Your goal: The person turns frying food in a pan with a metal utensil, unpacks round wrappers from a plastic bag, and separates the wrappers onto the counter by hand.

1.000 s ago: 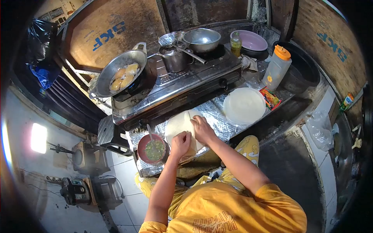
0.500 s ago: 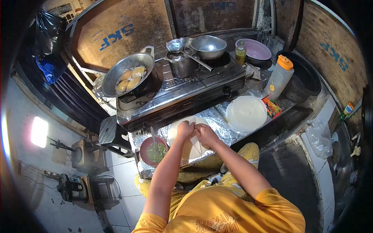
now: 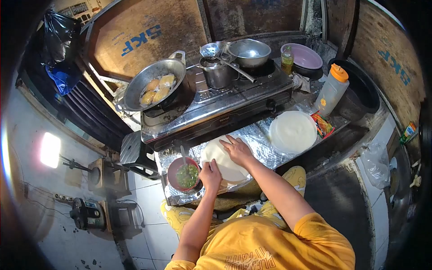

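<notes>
Over the foil-covered surface lies a thin, pale round wrapper sheet (image 3: 231, 172). My right hand (image 3: 238, 152) rests on its upper part, fingers spread. At its near left edge, my left hand (image 3: 211, 175) has its fingers curled together, apparently pinching the rim; the fingertips are partly hidden. Just left of that hand stands a reddish bowl (image 3: 172, 181) of chopped green filling in liquid, with a spoon (image 3: 184, 155) leaning in it. To the right sits a stack of similar round wrappers (image 3: 293, 132).
A two-burner stove (image 3: 216, 114) stands behind the foil. On it are a wok (image 3: 130, 92) with several golden pieces frying, a pot (image 3: 216, 76) topped by a strainer, and a metal bowl (image 3: 250, 50). An orange-capped bottle (image 3: 332, 92) and a red packet (image 3: 323, 125) are at right.
My hands have moved apart. They were together at the sheet's middle, pinching a folded part; now the right lies spread on top and the left is at the near left edge.
</notes>
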`<state>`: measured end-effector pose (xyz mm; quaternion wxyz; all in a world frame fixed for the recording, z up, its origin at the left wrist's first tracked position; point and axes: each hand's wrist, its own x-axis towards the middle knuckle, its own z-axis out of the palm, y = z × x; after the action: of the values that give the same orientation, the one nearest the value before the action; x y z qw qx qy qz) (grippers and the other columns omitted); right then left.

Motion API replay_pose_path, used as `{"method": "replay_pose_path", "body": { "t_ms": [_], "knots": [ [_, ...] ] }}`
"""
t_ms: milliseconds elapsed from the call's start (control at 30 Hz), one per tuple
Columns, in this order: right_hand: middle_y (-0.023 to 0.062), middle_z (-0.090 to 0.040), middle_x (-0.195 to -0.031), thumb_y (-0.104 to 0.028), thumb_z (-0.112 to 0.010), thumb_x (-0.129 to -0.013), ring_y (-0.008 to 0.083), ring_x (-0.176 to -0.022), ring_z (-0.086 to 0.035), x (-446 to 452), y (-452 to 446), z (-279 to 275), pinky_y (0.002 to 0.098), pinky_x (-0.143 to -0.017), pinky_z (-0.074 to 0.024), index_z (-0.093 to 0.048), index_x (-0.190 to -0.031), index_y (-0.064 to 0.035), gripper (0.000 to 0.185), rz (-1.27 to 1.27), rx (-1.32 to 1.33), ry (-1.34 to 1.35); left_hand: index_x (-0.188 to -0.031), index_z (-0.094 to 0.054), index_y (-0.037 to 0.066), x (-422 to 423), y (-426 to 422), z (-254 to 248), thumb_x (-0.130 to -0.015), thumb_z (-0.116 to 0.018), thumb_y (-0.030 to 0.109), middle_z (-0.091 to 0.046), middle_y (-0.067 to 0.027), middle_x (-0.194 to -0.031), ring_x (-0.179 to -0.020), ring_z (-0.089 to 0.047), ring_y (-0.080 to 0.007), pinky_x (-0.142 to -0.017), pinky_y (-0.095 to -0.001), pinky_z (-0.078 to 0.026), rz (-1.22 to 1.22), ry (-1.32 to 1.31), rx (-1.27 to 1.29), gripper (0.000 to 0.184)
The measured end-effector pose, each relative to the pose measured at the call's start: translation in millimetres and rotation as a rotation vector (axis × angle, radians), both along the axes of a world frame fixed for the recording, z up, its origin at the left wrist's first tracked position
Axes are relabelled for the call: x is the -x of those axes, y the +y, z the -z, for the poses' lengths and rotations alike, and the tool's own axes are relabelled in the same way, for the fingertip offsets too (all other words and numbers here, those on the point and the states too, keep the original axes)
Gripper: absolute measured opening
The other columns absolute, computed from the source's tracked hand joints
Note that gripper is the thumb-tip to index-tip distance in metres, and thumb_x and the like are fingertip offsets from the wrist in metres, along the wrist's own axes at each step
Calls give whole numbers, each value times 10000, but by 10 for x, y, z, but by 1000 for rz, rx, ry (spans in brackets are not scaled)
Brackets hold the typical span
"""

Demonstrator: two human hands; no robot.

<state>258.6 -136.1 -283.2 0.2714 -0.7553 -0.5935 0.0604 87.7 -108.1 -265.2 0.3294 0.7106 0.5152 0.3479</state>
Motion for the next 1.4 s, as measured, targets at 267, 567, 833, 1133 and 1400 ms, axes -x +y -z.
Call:
{"method": "replay_pose_path", "body": {
  "t_ms": [267,567,833,1133,1400],
  "knots": [
    [71,-392,-1509,-447,-419,-975,284,-1102,-532,214,18,-106,425,-920,-459,-488,-1406,-201,501,133,139,-238,-702,-536,-38,261,-89,-354,-937,-608,222,-560,-203,-590,-478,-469,-199,-504,-365,-415,-60,-76,-65,357],
    [-15,-401,-1510,-401,-398,-989,250,-1084,-528,287,176,-62,416,-885,-462,-442,-1434,-163,507,345,209,-215,-724,-584,-37,566,326,-662,-918,-644,228,-554,-128,-559,-490,-460,-127,-494,-340,-405,-18,43,-183,334],
    [-30,-387,-1518,-392,-397,-990,247,-1083,-528,300,170,-101,398,-910,-456,-437,-1437,-161,505,352,226,-194,-738,-631,-43,705,281,-965,-900,-660,225,-604,-141,-594,-524,-551,-156,-533,-325,-443,-48,22,-197,314],
    [-23,-396,-1512,-375,-394,-992,253,-1098,-530,277,186,-9,399,-932,-451,-448,-1429,-162,490,347,192,-157,-814,-650,-40,1096,466,-1055,-886,-616,265,-651,-215,-737,-677,-631,-364,-673,-420,-487,-61,65,-62,315],
    [-20,-410,-1502,-369,-406,-987,265,-1117,-538,258,191,20,407,-934,-459,-463,-1419,-158,484,336,151,-132,-721,-617,-25,1233,515,-1614,-887,-683,188,-590,-15,-626,-580,-490,-55,-522,-248,-396,25,-73,29,278]
  ]
}}
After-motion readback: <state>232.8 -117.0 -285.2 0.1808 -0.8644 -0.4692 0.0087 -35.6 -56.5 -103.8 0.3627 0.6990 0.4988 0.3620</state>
